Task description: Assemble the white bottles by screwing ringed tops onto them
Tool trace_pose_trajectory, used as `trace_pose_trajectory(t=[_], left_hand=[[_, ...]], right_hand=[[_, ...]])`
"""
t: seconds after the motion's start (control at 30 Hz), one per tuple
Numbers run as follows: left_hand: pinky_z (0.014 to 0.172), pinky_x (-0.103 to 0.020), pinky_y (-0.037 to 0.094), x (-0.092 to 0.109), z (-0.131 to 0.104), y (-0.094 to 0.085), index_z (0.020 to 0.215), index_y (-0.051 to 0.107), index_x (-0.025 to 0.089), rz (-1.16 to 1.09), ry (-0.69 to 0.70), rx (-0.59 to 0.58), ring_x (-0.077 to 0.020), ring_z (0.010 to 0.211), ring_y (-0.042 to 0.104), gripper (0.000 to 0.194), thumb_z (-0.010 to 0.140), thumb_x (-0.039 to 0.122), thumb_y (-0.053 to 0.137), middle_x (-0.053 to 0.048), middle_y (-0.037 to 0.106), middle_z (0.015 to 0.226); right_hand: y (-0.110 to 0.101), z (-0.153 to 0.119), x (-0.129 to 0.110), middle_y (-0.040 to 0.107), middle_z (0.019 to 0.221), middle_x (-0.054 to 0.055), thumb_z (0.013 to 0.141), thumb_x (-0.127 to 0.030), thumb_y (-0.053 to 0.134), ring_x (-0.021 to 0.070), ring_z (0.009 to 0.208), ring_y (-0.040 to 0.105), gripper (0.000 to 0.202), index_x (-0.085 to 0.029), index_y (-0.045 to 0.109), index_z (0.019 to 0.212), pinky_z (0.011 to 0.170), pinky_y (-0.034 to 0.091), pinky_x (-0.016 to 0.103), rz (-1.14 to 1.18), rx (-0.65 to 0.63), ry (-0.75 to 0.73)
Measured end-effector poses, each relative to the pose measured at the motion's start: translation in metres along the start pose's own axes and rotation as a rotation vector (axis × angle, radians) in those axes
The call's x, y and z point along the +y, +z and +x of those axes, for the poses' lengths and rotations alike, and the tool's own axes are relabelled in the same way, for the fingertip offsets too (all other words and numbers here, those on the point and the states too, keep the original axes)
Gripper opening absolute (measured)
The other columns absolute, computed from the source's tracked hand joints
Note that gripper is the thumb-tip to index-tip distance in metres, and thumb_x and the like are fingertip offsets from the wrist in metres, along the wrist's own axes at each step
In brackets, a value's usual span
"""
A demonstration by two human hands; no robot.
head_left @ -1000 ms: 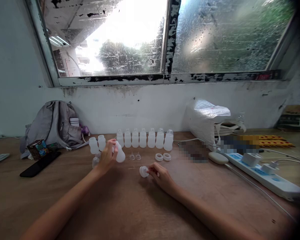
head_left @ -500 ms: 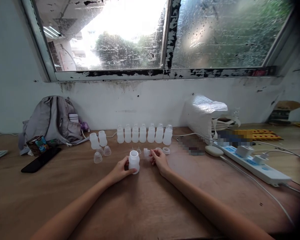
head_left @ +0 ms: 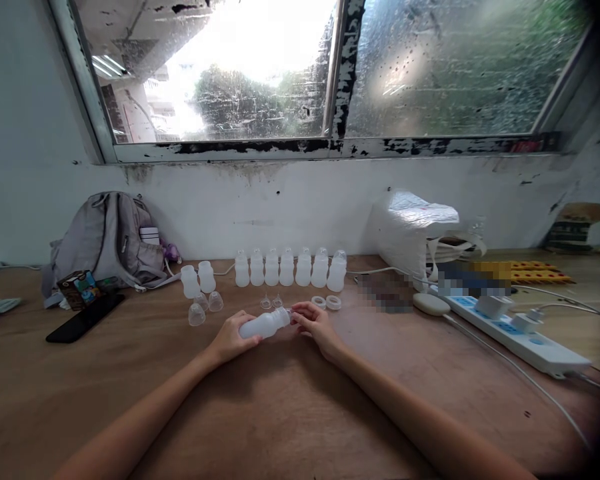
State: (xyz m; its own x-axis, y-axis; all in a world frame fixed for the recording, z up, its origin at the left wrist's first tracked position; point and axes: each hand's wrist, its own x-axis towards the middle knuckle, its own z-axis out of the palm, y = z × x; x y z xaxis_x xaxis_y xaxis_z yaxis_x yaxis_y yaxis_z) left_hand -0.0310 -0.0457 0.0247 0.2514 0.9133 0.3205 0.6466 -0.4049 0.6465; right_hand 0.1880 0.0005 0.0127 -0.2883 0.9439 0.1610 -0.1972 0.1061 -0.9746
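My left hand [head_left: 231, 339] is wrapped round a frosted white baby bottle [head_left: 260, 326], tilted almost on its side with its neck to the right. At the neck, my right hand [head_left: 318, 325] pinches the clear nipple [head_left: 291, 315] with its white collar against the bottle's mouth. Whether the threads are engaged, I cannot tell. Just behind the bottle lie two loose clear nipples [head_left: 265, 303]. Two white collar rings [head_left: 333, 303] rest on the table beyond my right hand. To the left, two open bottles [head_left: 190, 282] stand behind several clear dome caps [head_left: 197, 315].
A row of several capped bottles [head_left: 287, 268] lines the wall. On the left are a grey backpack [head_left: 107, 233], a small box [head_left: 81, 288] and a black phone [head_left: 83, 320]. Rightward, a power strip [head_left: 520, 333] with cables and a white bag [head_left: 405, 233] take up the table.
The bottle has gone from upright to tilted rightward in my left hand. My right hand has brought the nipple and collar onto its mouth.
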Motion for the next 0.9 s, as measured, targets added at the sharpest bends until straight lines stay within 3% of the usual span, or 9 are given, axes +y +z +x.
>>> trace_pose_trajectory(t=[0.27, 0.4, 0.57, 0.63, 0.77, 0.83, 0.9], left_hand=[[0.069, -0.025, 0.042, -0.001, 0.0, 0.0, 0.094, 0.061, 0.017, 0.002, 0.007, -0.02, -0.0158, 0.074, 0.054, 0.032, 0.066, 0.032, 0.059, -0.002, 0.054, 0.083], [0.069, -0.025, 0.042, 0.002, -0.003, -0.001, 0.095, 0.06, 0.017, -0.004, 0.066, -0.044, -0.0153, 0.074, 0.053, 0.033, 0.065, 0.031, 0.06, -0.002, 0.052, 0.084], [0.071, -0.025, 0.043, 0.008, -0.006, -0.001, 0.097, 0.058, 0.018, 0.007, 0.124, -0.067, -0.0157, 0.076, 0.052, 0.035, 0.063, 0.028, 0.059, -0.002, 0.051, 0.086], [0.07, -0.025, 0.043, 0.01, -0.007, -0.001, 0.097, 0.058, 0.019, 0.003, 0.126, -0.074, -0.016, 0.076, 0.053, 0.035, 0.063, 0.028, 0.058, -0.003, 0.051, 0.086], [0.073, -0.026, 0.043, 0.016, -0.009, 0.002, 0.1, 0.057, 0.019, -0.003, 0.143, -0.04, -0.0175, 0.079, 0.052, 0.039, 0.062, 0.03, 0.06, -0.004, 0.052, 0.089], [0.073, -0.027, 0.042, 0.019, -0.011, 0.006, 0.098, 0.057, 0.018, -0.043, 0.126, -0.025, -0.0182, 0.08, 0.052, 0.037, 0.064, 0.032, 0.059, -0.004, 0.054, 0.089], [0.066, -0.025, 0.043, 0.023, -0.013, 0.011, 0.096, 0.056, 0.016, -0.176, 0.052, -0.072, -0.0167, 0.074, 0.053, 0.033, 0.071, 0.038, 0.052, -0.004, 0.056, 0.084]], right_hand=[[-0.002, 0.002, 0.001, 0.057, 0.065, 0.0, 0.064, -0.039, 0.063, 0.0116, 0.058, 0.053, 0.03, -0.017, 0.057, 0.083, 0.046, 0.042, 0.021, -0.106, -0.096, -0.029], [-0.003, 0.003, 0.0, 0.046, 0.047, -0.004, 0.07, -0.049, 0.054, 0.0063, 0.039, 0.039, 0.035, -0.016, 0.051, 0.061, 0.036, 0.029, 0.019, -0.299, -0.125, -0.031], [0.0, -0.002, -0.009, 0.033, 0.038, -0.005, 0.075, -0.053, 0.043, 0.0051, 0.036, 0.029, 0.049, -0.017, 0.036, 0.043, 0.036, 0.02, 0.02, -0.479, -0.133, -0.091], [-0.001, -0.004, -0.013, 0.035, 0.04, -0.005, 0.075, -0.05, 0.047, 0.005, 0.036, 0.03, 0.045, -0.016, 0.039, 0.046, 0.036, 0.019, 0.02, -0.455, -0.175, -0.063], [-0.004, -0.005, -0.021, 0.033, 0.036, -0.007, 0.073, -0.05, 0.049, 0.0046, 0.029, 0.028, 0.041, -0.017, 0.041, 0.049, 0.031, 0.018, 0.018, -0.311, -0.279, 0.145], [-0.003, -0.007, -0.03, 0.042, 0.041, -0.006, 0.073, -0.051, 0.049, 0.0061, 0.033, 0.037, 0.037, -0.017, 0.049, 0.058, 0.032, 0.026, 0.017, -0.2, -0.253, 0.197], [0.0, -0.011, -0.04, 0.057, 0.065, 0.0, 0.071, -0.047, 0.055, 0.0105, 0.053, 0.053, 0.03, -0.019, 0.056, 0.082, 0.045, 0.04, 0.02, -0.028, -0.274, 0.191]])
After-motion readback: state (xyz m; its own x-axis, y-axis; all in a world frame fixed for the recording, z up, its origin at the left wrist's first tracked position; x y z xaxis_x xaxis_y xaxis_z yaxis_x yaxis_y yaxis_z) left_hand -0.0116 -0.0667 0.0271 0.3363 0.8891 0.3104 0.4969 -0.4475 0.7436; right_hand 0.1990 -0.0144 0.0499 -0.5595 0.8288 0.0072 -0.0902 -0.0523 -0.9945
